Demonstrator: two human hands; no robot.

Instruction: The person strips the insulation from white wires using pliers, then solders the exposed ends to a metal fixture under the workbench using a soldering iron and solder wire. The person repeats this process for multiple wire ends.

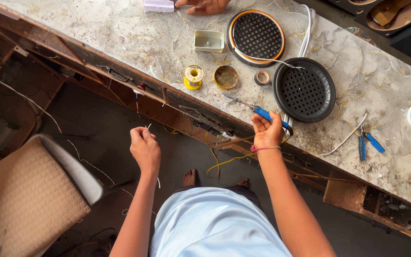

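Head view: a soldering iron (258,112) with a blue plastic handle and a thin metal shaft is held in the right hand (267,131). It lies over the front edge of the table (134,38), and its long axis runs slanted, with the metal tip pointed to the upper left, toward a rusty round tin (226,77), and the handle end lying toward the wrist. The grip of the right hand is closed around the blue handle, fingers curled over it. The left hand (143,145) is raised in front of the table, over the dark floor, and its grip is narrow: a thin white wire (148,126) is pinched between the fingertips, with the short end pointed up.

The table top is made of marbled stone, pale and stained. On it are seen a yellow spool of wire (193,76), a small white plastic tray (209,41), and two round black grilles (304,89) with a fine mesh of holes. Blue-handled pliers (368,142) are laid further right. Another person's hand (203,5) is rested at the far edge.
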